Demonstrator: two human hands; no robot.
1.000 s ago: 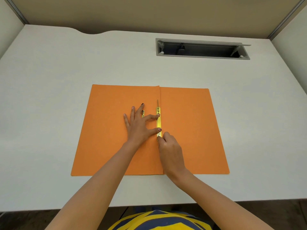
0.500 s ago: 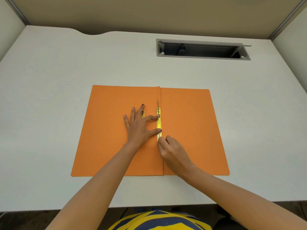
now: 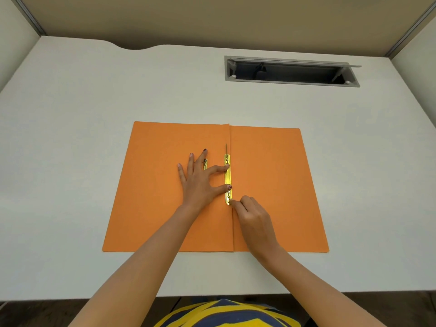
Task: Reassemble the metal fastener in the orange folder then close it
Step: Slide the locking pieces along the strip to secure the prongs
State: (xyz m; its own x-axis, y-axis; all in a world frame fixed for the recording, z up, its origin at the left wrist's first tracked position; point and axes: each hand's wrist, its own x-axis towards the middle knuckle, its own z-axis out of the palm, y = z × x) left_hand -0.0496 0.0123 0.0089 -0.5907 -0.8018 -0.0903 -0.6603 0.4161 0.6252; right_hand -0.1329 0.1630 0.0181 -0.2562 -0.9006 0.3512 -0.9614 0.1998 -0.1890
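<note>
The orange folder (image 3: 271, 185) lies open and flat on the desk. A gold metal fastener bar (image 3: 228, 178) runs along its centre fold, with a thin prong sticking out past its far end. My left hand (image 3: 200, 180) lies spread on the left flap, index finger and thumb pressing on the bar. A small gold piece (image 3: 205, 163) shows between its fingers. My right hand (image 3: 252, 213) is curled, its fingertips pinching at the near end of the bar. What they hold is hidden.
The white desk (image 3: 82, 138) has a grey cable slot (image 3: 292, 72) with an open lid at the back right. Partition walls stand behind and at both sides. The desk's front edge runs just below the folder.
My right hand has swung to the right of the fold and its fingertips have come onto the bar's near end. The left hand and folder stay put.
</note>
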